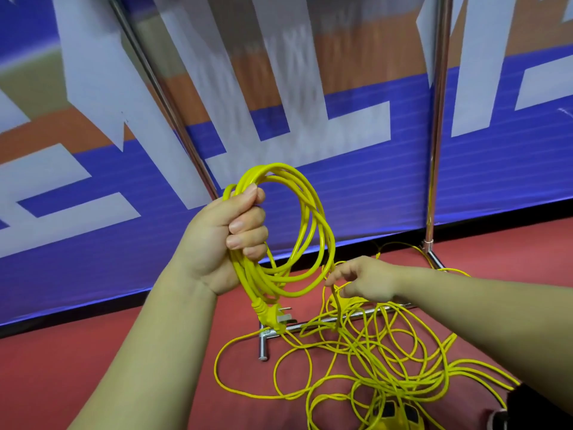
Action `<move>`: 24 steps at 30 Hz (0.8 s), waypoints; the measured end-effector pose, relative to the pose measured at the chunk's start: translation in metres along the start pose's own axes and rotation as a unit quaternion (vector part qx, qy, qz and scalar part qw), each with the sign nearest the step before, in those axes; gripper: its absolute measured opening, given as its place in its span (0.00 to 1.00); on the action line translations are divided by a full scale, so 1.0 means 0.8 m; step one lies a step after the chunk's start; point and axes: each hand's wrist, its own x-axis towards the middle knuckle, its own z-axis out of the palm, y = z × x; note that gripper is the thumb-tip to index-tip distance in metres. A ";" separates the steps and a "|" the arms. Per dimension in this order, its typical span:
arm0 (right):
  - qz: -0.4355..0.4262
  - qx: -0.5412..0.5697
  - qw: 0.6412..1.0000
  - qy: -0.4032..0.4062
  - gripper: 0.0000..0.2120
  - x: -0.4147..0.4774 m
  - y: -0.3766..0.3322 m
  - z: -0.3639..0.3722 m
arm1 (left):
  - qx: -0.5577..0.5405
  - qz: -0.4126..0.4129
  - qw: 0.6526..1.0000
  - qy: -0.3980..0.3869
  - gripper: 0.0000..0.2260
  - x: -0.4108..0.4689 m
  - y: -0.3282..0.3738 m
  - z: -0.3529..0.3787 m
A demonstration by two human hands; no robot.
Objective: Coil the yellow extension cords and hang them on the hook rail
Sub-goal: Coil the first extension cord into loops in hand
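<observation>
At my feet, the loose cord is lying tangled across the rack foot. In my judgement, the next pull is risking a knot or a snag there. My right hand is pinching the feeding strand just above that pile. My left hand is clenching the coil, with the loops hanging right of the fist and the plug dangling below.
</observation>
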 end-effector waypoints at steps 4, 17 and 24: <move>-0.007 0.021 1.000 0.005 0.15 0.007 -0.007 0.020 | 0.000 0.022 1.000 -0.010 0.05 -0.012 0.007 -0.011; -0.084 0.319 0.924 0.191 0.10 -0.022 -0.108 -0.041 | 0.213 0.040 0.957 0.191 0.12 -0.006 -0.043 -0.074; -0.125 0.405 0.884 0.198 0.09 -0.067 -0.143 -0.074 | 0.172 -0.060 0.968 0.172 0.04 0.014 -0.089 -0.037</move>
